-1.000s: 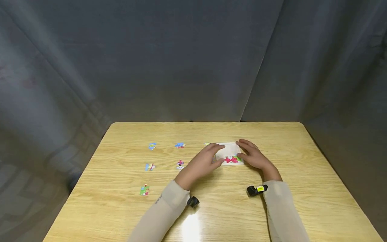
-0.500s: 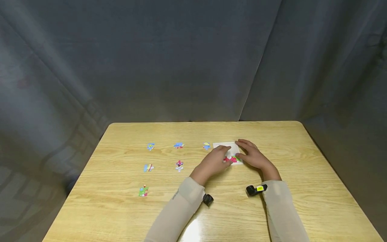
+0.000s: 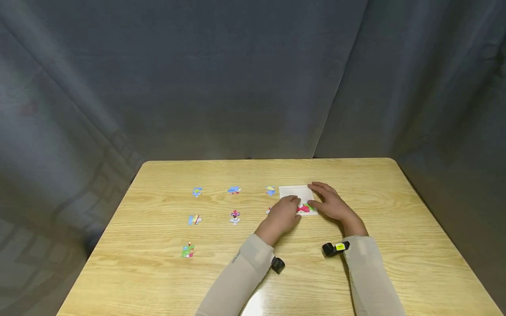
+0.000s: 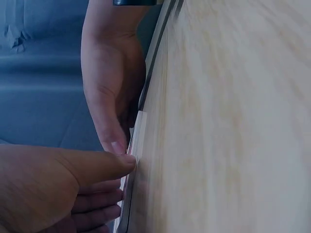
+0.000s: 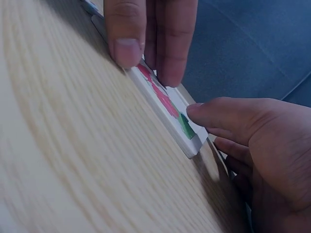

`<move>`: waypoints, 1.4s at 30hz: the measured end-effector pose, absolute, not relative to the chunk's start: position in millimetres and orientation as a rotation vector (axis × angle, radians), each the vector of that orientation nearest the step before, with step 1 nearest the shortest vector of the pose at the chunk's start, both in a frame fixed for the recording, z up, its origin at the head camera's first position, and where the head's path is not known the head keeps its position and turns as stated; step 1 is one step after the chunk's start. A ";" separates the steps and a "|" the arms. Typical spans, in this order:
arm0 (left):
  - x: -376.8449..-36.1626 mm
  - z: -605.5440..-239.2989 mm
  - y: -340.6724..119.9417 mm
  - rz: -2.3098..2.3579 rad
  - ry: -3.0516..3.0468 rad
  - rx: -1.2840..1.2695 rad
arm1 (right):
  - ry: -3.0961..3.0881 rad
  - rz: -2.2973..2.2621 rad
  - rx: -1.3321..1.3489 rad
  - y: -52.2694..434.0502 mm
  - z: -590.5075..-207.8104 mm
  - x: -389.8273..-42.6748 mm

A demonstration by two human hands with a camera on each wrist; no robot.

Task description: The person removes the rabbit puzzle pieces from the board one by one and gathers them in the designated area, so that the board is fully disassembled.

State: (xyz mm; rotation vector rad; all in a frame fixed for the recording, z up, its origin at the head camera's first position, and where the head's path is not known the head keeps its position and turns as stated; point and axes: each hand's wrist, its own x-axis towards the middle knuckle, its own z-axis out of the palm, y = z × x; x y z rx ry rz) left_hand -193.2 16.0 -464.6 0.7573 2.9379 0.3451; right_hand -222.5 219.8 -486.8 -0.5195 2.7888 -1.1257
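A shallow white puzzle tray [image 3: 294, 191] lies on the table, with red and green puzzle pieces [image 3: 305, 209] along its near side. My left hand [image 3: 282, 217] reaches over the tray's near left part. In the right wrist view its thumb [image 5: 127, 51] is at the near rim, while its straight fingers [image 5: 173, 58] come down on the pieces and hide that end. My right hand [image 3: 333, 205] rests along the right edge, fingers extended toward the far corner. Its thumb [image 5: 204, 112] touches the tray near the green piece [image 5: 186, 127].
Several loose pieces lie left of the tray: a blue and yellow piece [image 3: 270, 191], a blue one [image 3: 234, 190], a character's face [image 3: 235, 217], a striped piece [image 3: 194, 220] and a green piece [image 3: 188, 250]. Another piece [image 3: 269, 210] shows partly beside my left hand. Dark curtain [image 3: 237, 87] hangs behind the table.
My left hand has moved right from the tray's left edge onto its near pieces, then slightly down toward the near rim. My right hand has stayed in place.
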 end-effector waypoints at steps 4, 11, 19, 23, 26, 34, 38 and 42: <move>-194.4 -464.6 14.7 0.343 2.954 0.761 | 2.795 -1.117 -0.521 221.1 -485.8 -223.5; -195.4 -465.9 11.8 0.390 2.944 0.748 | 2.784 -1.128 -0.535 220.0 -486.2 -223.1; -195.9 -468.6 10.7 0.422 2.920 0.735 | 2.791 -1.124 -0.530 219.6 -488.7 -221.1; -194.8 -467.1 8.6 0.403 2.940 0.738 | 2.788 -1.125 -0.521 218.2 -489.2 -220.9; -193.6 -464.3 7.2 0.381 2.975 0.753 | 2.797 -1.119 -0.524 218.1 -488.6 -221.7; -192.9 -462.7 5.7 0.425 2.979 0.757 | 2.786 -1.123 -0.521 218.7 -488.4 -222.8; -193.2 -463.1 5.4 0.429 2.987 0.756 | 2.794 -1.122 -0.522 218.3 -488.1 -223.0; -193.2 -462.9 5.6 0.430 2.983 0.746 | 2.796 -1.125 -0.516 218.7 -487.6 -222.5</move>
